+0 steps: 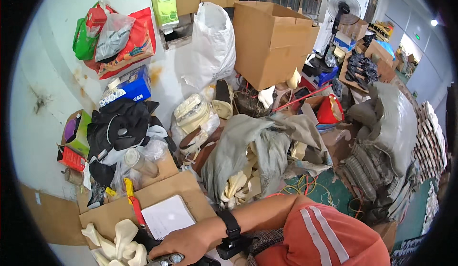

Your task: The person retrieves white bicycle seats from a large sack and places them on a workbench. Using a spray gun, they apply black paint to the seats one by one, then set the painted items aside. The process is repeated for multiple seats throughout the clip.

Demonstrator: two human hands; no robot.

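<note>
My right hand [185,244] is at the lower edge, its arm reaching in from the right in a red sleeve with two white stripes. A black strap with a small device circles the wrist. The fingers are closed on a metal tool [166,260] with a round bolt or rivet; the picture's edge cuts it off, so its kind is unclear. Beside it lie several cream-coloured curved pieces [125,237]. A spiral notebook [168,214] lies just beyond the hand on a cardboard sheet [191,185]. Next to it is a yellow and red utility knife [134,203]. My left hand is not in view.
A grey sack [257,142] holds more cream pieces ahead. A clear jar [139,162] and dark clothing [118,125] lie at left. Behind are a white bag [213,46] and a large cardboard box [269,42]. Stuffed sacks [386,127] stand right, with cords [310,187] on the green floor.
</note>
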